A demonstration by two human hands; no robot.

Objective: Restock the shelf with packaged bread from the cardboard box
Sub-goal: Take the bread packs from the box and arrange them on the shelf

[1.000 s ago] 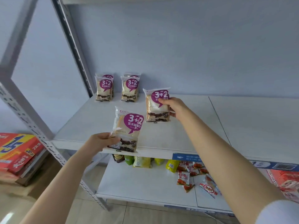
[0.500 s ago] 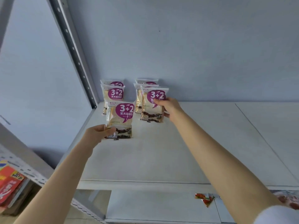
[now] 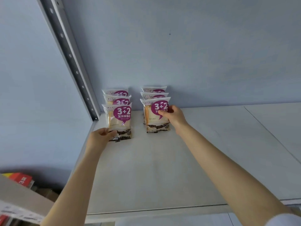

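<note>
The left hand (image 3: 101, 136) is pinching the left pack (image 3: 120, 121) and the right hand (image 3: 175, 116) is grasping the right pack (image 3: 154, 115), each apparently seated upright on the shelf (image 3: 162, 168); the next move is calling for releasing both grips.

1. Pretty sure this is a small shop, or its stockroom.
2. There's a pale grey metal rack shelf (image 3: 162, 168) on a perforated grey steel upright (image 3: 70, 56), which is typical retail racking.
3. Identical clear plastic bread packets with purple "3+2" labels (image 3: 119, 118) stand in two front-facing rows.
4. A red printed carton (image 3: 21, 178) sits at lower left.
</note>
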